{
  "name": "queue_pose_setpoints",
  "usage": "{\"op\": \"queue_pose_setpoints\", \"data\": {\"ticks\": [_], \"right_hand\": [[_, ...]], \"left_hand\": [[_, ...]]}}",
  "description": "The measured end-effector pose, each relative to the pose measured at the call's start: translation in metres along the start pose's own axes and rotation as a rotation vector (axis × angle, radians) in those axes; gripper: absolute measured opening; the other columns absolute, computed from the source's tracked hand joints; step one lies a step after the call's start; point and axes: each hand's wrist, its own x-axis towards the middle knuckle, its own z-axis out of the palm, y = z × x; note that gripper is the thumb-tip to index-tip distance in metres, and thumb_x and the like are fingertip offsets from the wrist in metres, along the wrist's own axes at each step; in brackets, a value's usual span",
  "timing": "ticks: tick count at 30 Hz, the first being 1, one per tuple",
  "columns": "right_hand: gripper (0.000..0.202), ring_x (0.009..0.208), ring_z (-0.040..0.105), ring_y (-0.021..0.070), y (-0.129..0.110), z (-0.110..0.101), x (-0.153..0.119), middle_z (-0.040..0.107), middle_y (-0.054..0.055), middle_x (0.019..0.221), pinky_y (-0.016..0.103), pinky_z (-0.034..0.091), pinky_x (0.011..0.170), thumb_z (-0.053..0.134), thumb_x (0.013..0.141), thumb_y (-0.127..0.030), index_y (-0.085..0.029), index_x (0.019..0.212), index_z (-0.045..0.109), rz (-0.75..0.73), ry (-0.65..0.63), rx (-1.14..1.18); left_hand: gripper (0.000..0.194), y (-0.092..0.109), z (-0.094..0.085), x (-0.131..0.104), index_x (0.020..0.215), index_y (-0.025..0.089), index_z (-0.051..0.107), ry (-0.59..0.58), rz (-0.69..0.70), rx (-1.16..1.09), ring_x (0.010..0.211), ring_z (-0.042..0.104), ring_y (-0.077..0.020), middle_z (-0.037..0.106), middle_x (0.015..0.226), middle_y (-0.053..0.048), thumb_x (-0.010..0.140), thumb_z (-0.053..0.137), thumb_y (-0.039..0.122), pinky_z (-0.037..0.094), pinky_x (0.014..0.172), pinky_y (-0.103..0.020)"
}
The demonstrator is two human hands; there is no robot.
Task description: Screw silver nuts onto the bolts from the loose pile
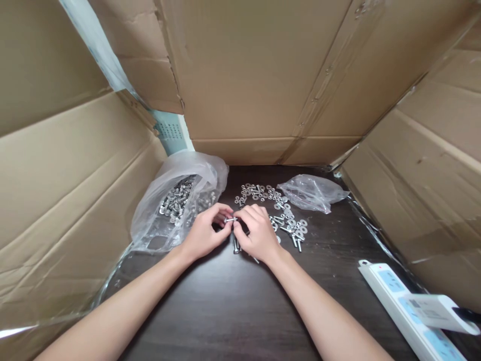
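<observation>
Your left hand (208,229) and right hand (259,231) had fingers (245,217) clamped on a bolt (230,219), judged light, rigid, somewhat slippery, best held at its ends.

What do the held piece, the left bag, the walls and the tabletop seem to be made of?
Held piece: metal, probably steel, by its silvery shine.
Left bag: thin, cloudy plastic film; its metal contents show through.
Walls: matte brown cardboard, by the creases and torn edges.
Tabletop: dark brown with a soft sheen; wood or wood-look laminate, unclear which.
</observation>
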Motion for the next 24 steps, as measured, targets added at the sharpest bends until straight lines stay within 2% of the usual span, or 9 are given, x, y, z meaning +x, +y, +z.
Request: {"op": "queue_pose_setpoints", "data": {"ticks": [6,11,16,24], "right_hand": [[0.018,0.087,0.054,0.0226,0.0017,0.0005,-0.0002,0.068,0.006,0.088,0.038,0.036,0.080,0.050,0.098,-0.022,-0.018,0.090,0.066,0.011,-0.019,-0.002],[0.028,0.086,0.054,0.0231,0.0032,0.0013,-0.0001,0.067,0.005,0.084,0.039,0.034,0.080,0.044,0.104,-0.025,-0.020,0.084,0.063,0.044,-0.046,-0.021],[0.015,0.095,0.056,0.0244,0.0039,0.0012,-0.0004,0.069,0.007,0.102,0.039,0.037,0.083,0.050,0.098,-0.020,-0.019,0.106,0.063,0.074,-0.001,0.074],[0.011,0.093,0.056,0.0240,0.0069,0.0040,0.0002,0.068,0.005,0.094,0.039,0.039,0.083,0.051,0.097,-0.021,-0.020,0.100,0.062,0.112,0.007,0.115]], "left_hand": [[0.021,-0.0021,0.0002,-0.0002,0.110,0.020,0.064,-0.015,0.041,0.039,0.087,0.069,-0.0149,0.072,0.098,-0.003,0.089,0.065,0.017,0.059,0.072,-0.024],[0.020,-0.0025,0.0013,0.0013,0.110,0.020,0.064,-0.010,0.060,0.060,0.086,0.069,-0.0144,0.072,0.098,-0.003,0.090,0.064,0.016,0.058,0.073,-0.024],[0.017,-0.0016,0.0010,0.0034,0.110,0.020,0.064,0.010,0.044,0.043,0.086,0.069,-0.0144,0.072,0.100,-0.003,0.094,0.062,0.018,0.058,0.074,-0.025],[0.018,-0.0040,0.0033,0.0054,0.114,0.020,0.063,-0.021,0.049,0.053,0.090,0.069,-0.0156,0.072,0.103,-0.004,0.095,0.064,0.020,0.058,0.075,-0.026]]}}
